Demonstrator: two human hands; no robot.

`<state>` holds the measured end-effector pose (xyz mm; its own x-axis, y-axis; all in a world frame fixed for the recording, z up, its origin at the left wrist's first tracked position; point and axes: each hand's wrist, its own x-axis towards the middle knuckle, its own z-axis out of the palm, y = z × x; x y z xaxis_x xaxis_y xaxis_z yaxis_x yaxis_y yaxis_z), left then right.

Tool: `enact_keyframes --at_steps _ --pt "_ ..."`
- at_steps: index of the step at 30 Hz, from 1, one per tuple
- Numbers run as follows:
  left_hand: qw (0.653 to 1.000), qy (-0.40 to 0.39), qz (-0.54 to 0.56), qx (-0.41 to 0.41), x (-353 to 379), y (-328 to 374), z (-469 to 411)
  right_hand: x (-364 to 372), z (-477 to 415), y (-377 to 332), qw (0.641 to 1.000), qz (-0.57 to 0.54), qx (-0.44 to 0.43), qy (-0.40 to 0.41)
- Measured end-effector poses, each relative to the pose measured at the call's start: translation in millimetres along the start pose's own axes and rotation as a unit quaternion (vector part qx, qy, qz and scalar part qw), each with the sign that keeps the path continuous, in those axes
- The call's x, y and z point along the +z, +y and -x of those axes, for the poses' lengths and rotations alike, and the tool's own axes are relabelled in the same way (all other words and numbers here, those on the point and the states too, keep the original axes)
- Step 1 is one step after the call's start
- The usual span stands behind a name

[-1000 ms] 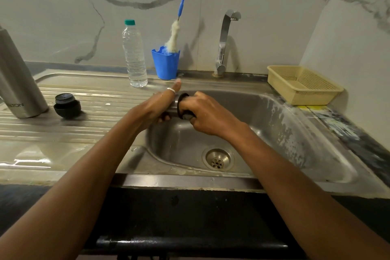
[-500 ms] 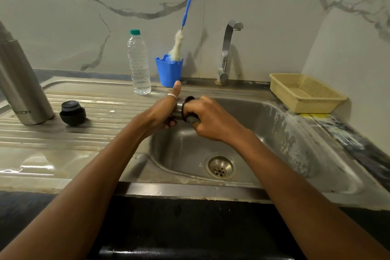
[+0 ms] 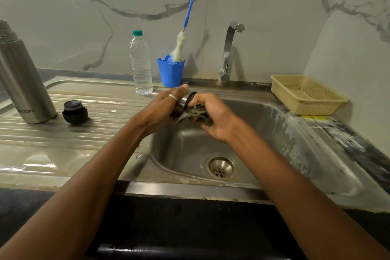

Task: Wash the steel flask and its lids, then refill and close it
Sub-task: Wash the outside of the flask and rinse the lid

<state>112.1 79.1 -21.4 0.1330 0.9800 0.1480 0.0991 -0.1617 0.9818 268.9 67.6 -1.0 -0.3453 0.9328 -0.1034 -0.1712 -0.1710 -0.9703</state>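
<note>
The steel flask [image 3: 23, 82] stands open on the drainboard at the far left. Beside it lies its black inner lid [image 3: 75, 111]. Over the sink basin [image 3: 295, 133] my left hand [image 3: 162, 110] grips the steel outer lid cup [image 3: 183, 101], which has a black rim. My right hand [image 3: 213, 115] holds a dark scrubber [image 3: 195, 113] against the cup. My fingers hide most of the cup.
A water bottle [image 3: 141, 63] and a blue cup [image 3: 171, 72] with a bottle brush [image 3: 179, 46] stand behind the basin. The tap [image 3: 229, 50] is off. A yellow basket [image 3: 306, 94] sits on the right counter. The drain [image 3: 220, 168] lies in the basin floor.
My right hand has turned and slid down the cup, so the dark scrubber now shows under it. The camera view has shifted slightly.
</note>
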Motion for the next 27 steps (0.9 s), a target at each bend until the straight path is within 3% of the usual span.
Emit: enact_keyframes --at_steps 3,12,19,27 --pt "1.000 -0.011 0.004 0.029 0 1 -3 -10 3 -12 0.993 -0.113 0.011 0.006" --pt "0.996 -0.006 0.085 -0.003 -19 -2 -1 -37 3 -26 0.991 -0.104 -0.005 0.086" --pt "0.998 -0.025 -0.058 0.011 -24 0 0 -40 2 -27 0.987 -0.102 -0.023 0.120" --pt "0.982 0.070 -0.162 0.063 -21 13 5 -35 2 -24 0.990 -0.110 -0.009 0.090"
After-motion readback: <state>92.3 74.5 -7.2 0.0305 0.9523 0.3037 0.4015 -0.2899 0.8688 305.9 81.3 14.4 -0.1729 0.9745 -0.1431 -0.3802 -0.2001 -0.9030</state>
